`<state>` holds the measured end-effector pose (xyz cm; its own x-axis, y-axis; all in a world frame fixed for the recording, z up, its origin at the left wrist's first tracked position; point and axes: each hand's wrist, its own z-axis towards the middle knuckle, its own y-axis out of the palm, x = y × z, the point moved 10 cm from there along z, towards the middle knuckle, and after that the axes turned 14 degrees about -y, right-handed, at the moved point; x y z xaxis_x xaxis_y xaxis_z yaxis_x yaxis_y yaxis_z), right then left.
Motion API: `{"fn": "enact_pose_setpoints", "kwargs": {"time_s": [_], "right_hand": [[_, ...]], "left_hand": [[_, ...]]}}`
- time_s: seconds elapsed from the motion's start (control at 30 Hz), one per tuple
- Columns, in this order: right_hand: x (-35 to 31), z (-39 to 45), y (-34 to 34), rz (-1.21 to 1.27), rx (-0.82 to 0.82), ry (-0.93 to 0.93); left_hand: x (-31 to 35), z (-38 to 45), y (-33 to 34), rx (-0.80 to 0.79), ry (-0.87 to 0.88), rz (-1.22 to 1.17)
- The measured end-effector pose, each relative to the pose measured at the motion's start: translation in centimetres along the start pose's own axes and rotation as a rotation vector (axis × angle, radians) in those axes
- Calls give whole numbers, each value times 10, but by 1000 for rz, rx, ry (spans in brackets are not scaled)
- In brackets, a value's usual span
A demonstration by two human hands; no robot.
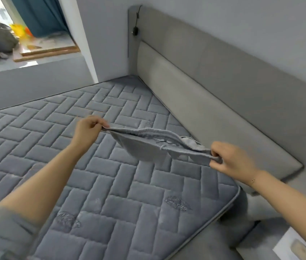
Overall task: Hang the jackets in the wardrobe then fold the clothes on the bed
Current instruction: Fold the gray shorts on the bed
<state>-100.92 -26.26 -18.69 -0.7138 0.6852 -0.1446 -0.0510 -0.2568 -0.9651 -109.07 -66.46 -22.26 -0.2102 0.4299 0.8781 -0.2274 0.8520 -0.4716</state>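
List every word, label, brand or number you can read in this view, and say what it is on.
None can be read.
The embroidered marks on the mattress are too blurred to tell whether they are lettering.
The grey garment held between the left hand and right hand shows no label.

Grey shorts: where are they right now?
In the head view, the grey shorts hang stretched by the waistband between the left hand and right hand, above the mattress near the headboard.
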Motion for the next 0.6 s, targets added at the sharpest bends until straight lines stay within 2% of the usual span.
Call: {"fn": "enact_pose_setpoints", "kwargs": {"time_s": [0.17,0.27,0.37,0.47,0.6], "right_hand": [[-74,-45,134,191,-276,176],[-137,-64,242,327,-411,146],[-196,-92,363,444,-557,192],[-248,-120,467,528,-659,266],[-305,-143,548,607,-716,316]], "left_hand": [[-128,-59,-12,-105,-6,262],[-238,-89,-11,-175,-40,383],[-357,-119,-4,-238,-123,467],[-462,-146,-6,-231,-224,495],[-541,-170,-14,-137,-240,504]]}}
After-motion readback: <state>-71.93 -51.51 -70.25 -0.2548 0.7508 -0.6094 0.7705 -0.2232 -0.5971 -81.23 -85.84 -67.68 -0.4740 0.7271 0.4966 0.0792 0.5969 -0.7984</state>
